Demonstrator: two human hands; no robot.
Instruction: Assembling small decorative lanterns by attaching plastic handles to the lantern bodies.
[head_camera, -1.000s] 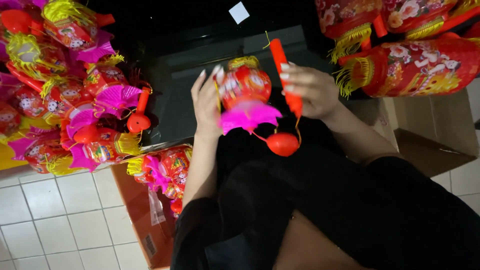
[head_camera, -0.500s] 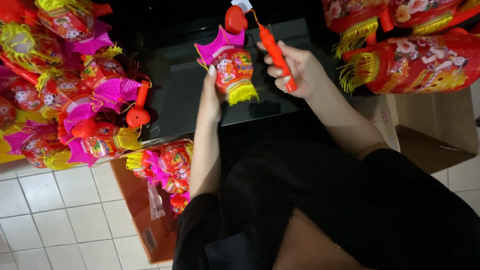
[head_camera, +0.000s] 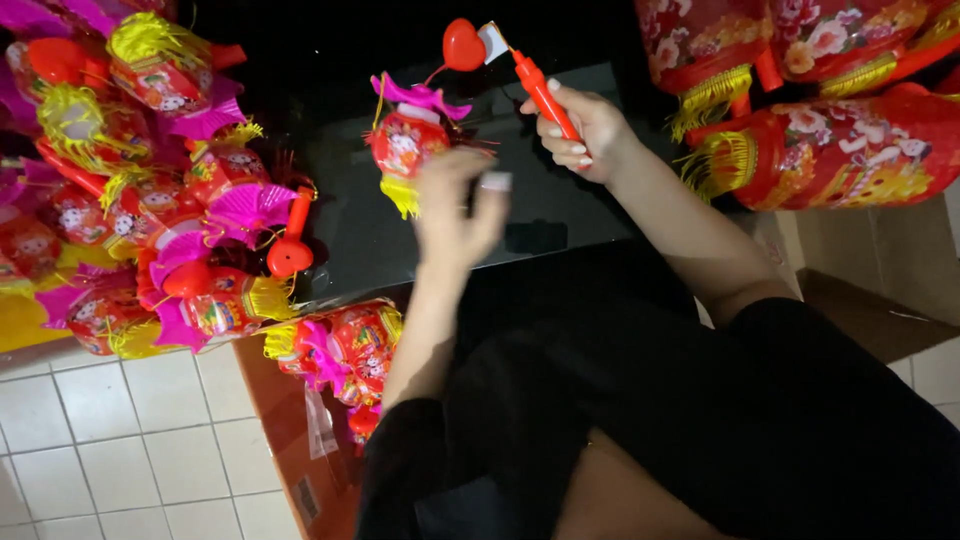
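Left hand (head_camera: 455, 215) released lantern (head_camera: 405, 145), fingers spread; right hand (head_camera: 585, 130) grips handle (head_camera: 545, 95).

Free room is found over the dark desk (head_camera: 560, 215) in the middle, where the small lantern (head_camera: 405, 145) hangs between the left hand (head_camera: 455, 215) and the right hand (head_camera: 590, 130). The left side is blocked by a pile of small lanterns (head_camera: 150, 190), and the right side is closed by big red lanterns (head_camera: 830, 100) above a cardboard box (head_camera: 860, 270). Below the desk, a passage is narrowed by a bag of lanterns (head_camera: 340, 350) beside the tiled floor (head_camera: 120, 440).
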